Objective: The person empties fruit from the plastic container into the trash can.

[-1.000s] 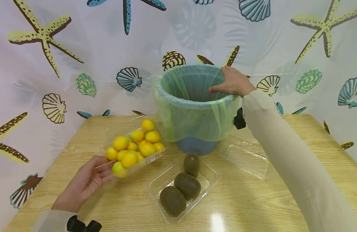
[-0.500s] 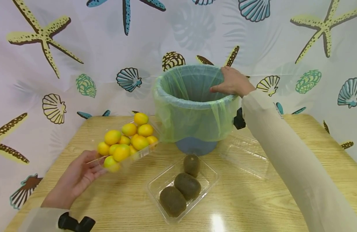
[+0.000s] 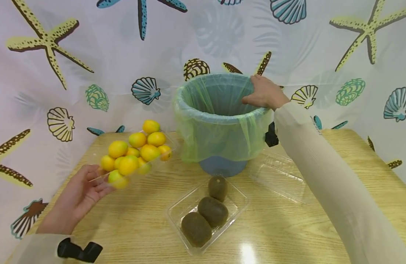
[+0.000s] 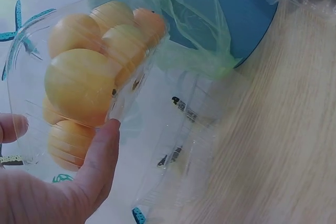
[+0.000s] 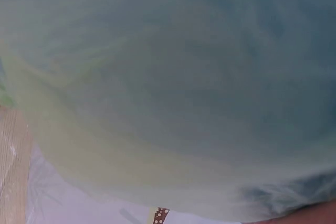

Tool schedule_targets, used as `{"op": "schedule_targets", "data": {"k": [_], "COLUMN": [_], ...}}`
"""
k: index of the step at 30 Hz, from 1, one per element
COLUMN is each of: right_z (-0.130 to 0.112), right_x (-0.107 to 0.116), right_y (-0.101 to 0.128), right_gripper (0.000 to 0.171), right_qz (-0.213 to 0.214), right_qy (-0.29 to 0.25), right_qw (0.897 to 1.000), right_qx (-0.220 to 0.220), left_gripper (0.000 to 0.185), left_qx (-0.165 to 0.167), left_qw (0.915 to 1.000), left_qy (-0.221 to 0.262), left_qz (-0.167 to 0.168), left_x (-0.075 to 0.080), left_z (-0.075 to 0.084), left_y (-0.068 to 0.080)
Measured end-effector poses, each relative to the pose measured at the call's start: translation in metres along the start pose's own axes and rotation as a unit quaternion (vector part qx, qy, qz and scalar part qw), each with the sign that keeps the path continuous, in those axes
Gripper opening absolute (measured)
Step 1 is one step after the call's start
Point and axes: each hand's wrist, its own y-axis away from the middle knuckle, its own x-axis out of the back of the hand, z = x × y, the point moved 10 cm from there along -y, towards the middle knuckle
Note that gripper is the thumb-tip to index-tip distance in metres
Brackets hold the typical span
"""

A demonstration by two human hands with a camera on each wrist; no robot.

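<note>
My left hand (image 3: 75, 196) holds a clear plastic tray (image 3: 171, 146) of small yellow-orange citrus fruits (image 3: 128, 165) by its near left end, tilted above the table. In the left wrist view a fingertip presses on the side wall beside the fruits (image 4: 79, 85). My right hand (image 3: 263, 93) grips the right rim of a blue bin (image 3: 224, 167), thumb on the inside and fingers over the edge. A thin yellow-green bag (image 3: 219, 141) lines the bin and hangs over its outside. The lined bin nearly fills the right wrist view, with only a sliver of hand (image 5: 312, 214) at bottom right.
A clear tray (image 3: 237, 216) with three brown kiwis (image 3: 212, 211) sits in front of the bin. Right of the bin lies another clear plastic container (image 3: 278, 176), partly behind my right forearm. A cloth with starfish and shells (image 3: 120, 55) hangs behind the wooden table (image 3: 140, 234).
My left hand has carried the fruit tray left and slightly up, away from the bin. The right hand stays on the rim, its thumb shifted slightly; the kiwis have not moved.
</note>
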Motion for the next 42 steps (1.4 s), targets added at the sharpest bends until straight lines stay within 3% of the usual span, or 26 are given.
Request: {"op": "schedule_targets", "data": {"k": [10,16,26,42], "right_z": [0.003,0.006,0.005,0.004], "right_x": [0.001,-0.002,-0.001,-0.001], "right_y": [0.002,0.003,0.0,0.001], "right_gripper": [0.082,0.083,0.083,0.082], "right_qz": [0.0,0.0,0.005,0.004], "right_qy": [-0.022,-0.028,-0.026,-0.017], "right_qw": [1.0,0.999,0.999,1.0], "right_qx": [-0.022,-0.026,-0.023,-0.021], "left_gripper": [0.024,0.024,0.027,0.046], "left_qx": [-0.018,-0.023,-0.029,-0.03], "left_qw": [0.9975,0.9969,0.9962,0.9965], "left_qy": [0.056,0.062,0.078,0.077], "left_qz": [-0.038,-0.042,-0.025,-0.008], "left_x": [-0.008,-0.012,-0.012,-0.037], "left_z": [0.015,0.025,0.046,0.067], "left_y": [0.003,0.003,0.003,-0.002]}}
